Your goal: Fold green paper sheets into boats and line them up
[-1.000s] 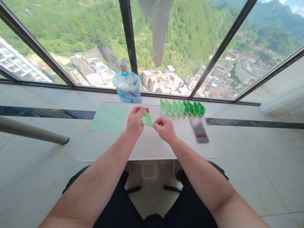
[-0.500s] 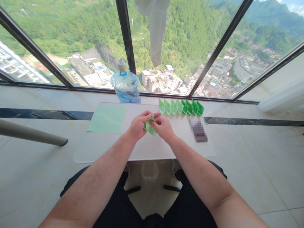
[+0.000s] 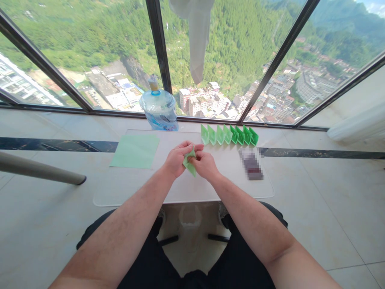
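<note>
The scene is taken by a single head-worn camera, pointed forward and steeply down over the lap. The forearms are seen rising from the lower corners. The left hand (image 3: 174, 160) and right hand (image 3: 207, 165), closed on the folded green paper (image 3: 190, 166), are caught near mid-frame at arm's reach. The small table (image 3: 126, 188) is taken in whole, and the window (image 3: 240, 40) is spread across the upper third.

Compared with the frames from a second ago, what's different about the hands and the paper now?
The right hand moved left to meet the left hand; the green paper, earlier spread between them, is now pinched close between both. Both held it throughout. The row of folded pieces, flat green sheet and water jug stayed put.
</note>
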{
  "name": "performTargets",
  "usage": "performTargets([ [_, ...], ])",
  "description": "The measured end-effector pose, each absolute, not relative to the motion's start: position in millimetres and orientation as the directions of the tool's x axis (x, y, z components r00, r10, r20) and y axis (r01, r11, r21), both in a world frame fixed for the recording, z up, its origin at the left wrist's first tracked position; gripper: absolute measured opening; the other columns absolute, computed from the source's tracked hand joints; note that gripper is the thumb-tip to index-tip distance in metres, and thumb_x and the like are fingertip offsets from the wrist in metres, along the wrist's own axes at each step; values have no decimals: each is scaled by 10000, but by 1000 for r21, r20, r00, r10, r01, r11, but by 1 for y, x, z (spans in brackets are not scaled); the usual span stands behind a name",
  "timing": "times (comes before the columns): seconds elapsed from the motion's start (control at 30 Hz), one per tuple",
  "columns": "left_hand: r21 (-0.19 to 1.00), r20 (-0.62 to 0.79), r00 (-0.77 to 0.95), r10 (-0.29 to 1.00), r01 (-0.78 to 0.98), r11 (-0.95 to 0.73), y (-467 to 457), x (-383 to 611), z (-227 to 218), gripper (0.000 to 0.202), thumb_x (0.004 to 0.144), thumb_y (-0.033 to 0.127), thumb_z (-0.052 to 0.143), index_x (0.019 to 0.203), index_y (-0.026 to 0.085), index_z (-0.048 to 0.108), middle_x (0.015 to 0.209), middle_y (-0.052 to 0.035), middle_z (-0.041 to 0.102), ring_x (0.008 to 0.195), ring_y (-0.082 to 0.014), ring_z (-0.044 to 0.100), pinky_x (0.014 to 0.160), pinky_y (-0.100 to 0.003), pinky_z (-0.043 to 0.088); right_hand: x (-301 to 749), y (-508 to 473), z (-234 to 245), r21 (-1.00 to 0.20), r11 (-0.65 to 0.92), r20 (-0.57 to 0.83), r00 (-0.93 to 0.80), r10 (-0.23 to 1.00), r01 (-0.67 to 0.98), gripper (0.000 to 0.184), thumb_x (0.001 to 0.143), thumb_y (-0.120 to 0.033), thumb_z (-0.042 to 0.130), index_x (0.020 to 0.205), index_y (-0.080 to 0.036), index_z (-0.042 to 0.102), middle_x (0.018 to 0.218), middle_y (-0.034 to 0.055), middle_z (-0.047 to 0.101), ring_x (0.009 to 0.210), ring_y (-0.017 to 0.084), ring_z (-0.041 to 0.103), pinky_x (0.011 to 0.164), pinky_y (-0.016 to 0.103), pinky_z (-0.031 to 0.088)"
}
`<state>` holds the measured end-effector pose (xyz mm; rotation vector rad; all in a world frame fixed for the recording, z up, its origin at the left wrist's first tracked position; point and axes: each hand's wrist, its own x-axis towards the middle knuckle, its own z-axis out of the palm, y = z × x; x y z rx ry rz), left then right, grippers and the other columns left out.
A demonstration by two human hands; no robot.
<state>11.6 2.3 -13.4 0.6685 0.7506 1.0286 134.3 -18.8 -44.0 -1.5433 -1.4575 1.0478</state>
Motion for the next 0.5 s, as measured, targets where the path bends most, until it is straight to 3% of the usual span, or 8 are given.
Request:
performTargets([
  [0.13,793,-224,297,928,-498,351,3,13,-16,250,687,261,782,752,179,555,924,-81,761,892,-229,708,850,-365,516,134,-19,-44,-911,-56,-47,33,998,409,299,746,-397,634,552,-199,520,552,-50,494,555,100,446,525,239,330],
  [0.33,784,-221,243,945,-532,320,6,9,-12,255,688,267,763,788,188,541,887,-75,751,887,-266,713,831,-432,540,136,-17,-42,-970,-195,-208,-79,975,144,146,689,-321,640,747,-187,648,565,-48,545,506,112,499,489,235,384],
  [0.4,783,-226,237,945,-532,321,6,9,-11,258,686,266,759,790,189,536,881,-74,747,879,-265,713,819,-431,544,136,-17,-43,-969,-183,-202,-102,974,166,156,680,-315,646,767,-186,648,574,-46,560,512,115,513,493,233,389],
  [0.5,789,-238,236,942,-519,329,4,12,-11,264,682,269,761,770,189,525,869,-68,739,867,-257,708,786,-409,549,134,-19,-44,-940,-91,-120,-70,990,330,138,691,-324,639,684,-188,617,576,-42,553,536,107,497,506,225,357],
])
